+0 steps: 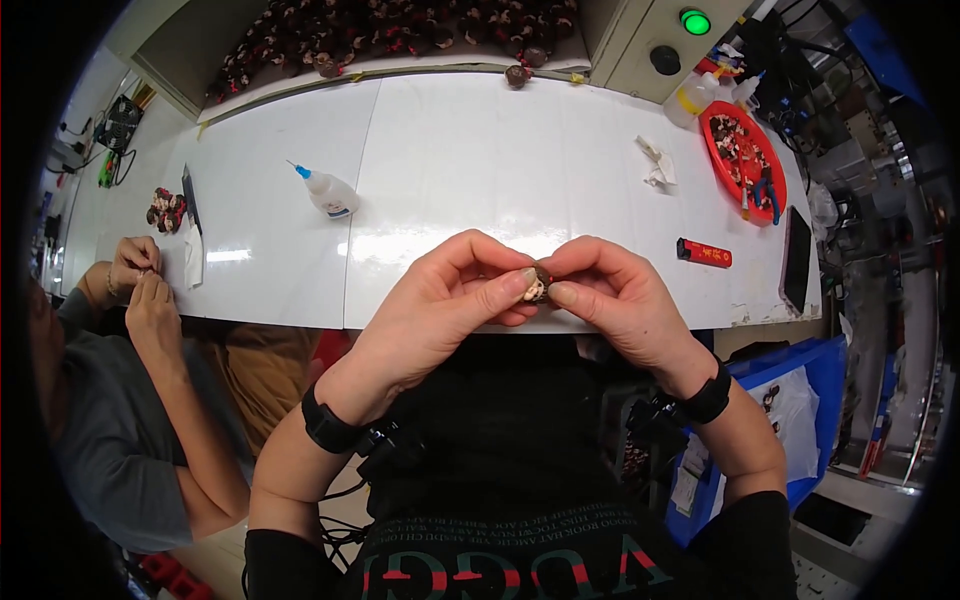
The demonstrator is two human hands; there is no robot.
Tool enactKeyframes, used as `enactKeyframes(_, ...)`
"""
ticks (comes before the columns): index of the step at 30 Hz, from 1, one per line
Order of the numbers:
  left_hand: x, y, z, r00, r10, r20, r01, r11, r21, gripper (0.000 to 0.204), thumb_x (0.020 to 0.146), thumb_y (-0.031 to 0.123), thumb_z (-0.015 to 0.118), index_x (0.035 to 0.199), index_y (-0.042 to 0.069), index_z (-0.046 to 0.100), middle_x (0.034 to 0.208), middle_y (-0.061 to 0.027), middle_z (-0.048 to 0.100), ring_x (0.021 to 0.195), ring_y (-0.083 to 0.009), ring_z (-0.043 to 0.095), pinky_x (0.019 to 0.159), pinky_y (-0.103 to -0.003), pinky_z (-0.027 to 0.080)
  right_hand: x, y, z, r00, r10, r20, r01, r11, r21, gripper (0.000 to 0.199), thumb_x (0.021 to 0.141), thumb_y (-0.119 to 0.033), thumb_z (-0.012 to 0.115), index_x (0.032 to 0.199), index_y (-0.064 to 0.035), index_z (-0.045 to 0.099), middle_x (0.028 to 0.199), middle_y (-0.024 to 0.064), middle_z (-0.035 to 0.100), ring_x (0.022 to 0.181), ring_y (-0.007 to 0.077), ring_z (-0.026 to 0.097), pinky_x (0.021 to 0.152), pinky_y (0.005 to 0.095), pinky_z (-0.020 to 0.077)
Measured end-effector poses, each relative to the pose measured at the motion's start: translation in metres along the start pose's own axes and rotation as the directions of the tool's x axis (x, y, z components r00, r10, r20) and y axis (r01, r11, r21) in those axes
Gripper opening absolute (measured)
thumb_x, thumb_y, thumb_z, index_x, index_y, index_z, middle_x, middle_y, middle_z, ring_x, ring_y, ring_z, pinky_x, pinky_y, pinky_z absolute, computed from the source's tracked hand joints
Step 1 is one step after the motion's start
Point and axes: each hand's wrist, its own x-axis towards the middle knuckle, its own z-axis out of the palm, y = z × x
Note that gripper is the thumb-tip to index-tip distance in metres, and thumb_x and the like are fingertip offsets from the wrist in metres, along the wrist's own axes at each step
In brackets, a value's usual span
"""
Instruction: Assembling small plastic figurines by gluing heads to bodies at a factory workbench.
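Observation:
Between my two hands, just over the table's near edge, is a small doll head [537, 290] with dark brown hair and a pale face. My left hand [445, 295] pinches it from the left with thumb and forefinger. From the other side, the thumb and fingertips of my right hand [618, 285] close on it too. The fingers cover much of the piece, so its back and underside are hidden. Farther off to the left, a dropper bottle [332, 195] with a blue tip stands on the white table [450, 170].
A red tray [709, 133] of small brown and pale pieces and tools sits at the right. Nearby lie a red lighter-like object [704, 253] and a dark phone [796, 262]. Many doll heads [400, 38] fill the box behind. A co-worker's hands [147, 290] work at the left.

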Motion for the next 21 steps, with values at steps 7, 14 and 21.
enactKeyframes(7,-0.001,0.001,0.000,1.000,0.008,0.015,-0.008,1.000,0.029,0.018,0.094,0.011,0.059,0.107,0.000,0.055,0.103,-0.0088,0.063,0.094,-0.0138,0.063,0.083,-0.026,0.054,0.000,0.000,-0.002,0.999,-0.020,0.027,0.020,1.000,-0.008,0.019,0.092,-0.004,0.059,0.110,0.0001,0.059,0.107,0.0072,0.062,0.101,0.0141,0.061,0.092,0.0266,0.0502)
enactKeyframes(14,-0.005,-0.001,0.001,0.998,0.052,0.035,-0.056,0.992,0.117,0.016,0.093,0.007,0.059,0.106,-0.001,0.055,0.103,-0.0098,0.063,0.095,-0.0147,0.063,0.084,-0.026,0.054,-0.004,-0.005,-0.003,0.998,-0.007,0.066,0.006,1.000,0.011,0.018,0.090,-0.002,0.060,0.108,0.0004,0.058,0.106,0.0072,0.062,0.099,0.0140,0.061,0.091,0.0259,0.0505)
enactKeyframes(21,-0.008,-0.014,-0.001,0.968,0.232,0.094,-0.247,0.948,0.201,0.014,0.091,0.004,0.060,0.104,-0.002,0.058,0.102,-0.0091,0.062,0.094,-0.0150,0.063,0.083,-0.026,0.053,-0.005,-0.005,-0.006,0.993,-0.033,0.110,0.034,0.999,-0.007,0.017,0.088,0.000,0.063,0.105,-0.0001,0.061,0.102,0.0056,0.062,0.097,0.0138,0.062,0.088,0.0255,0.0512)
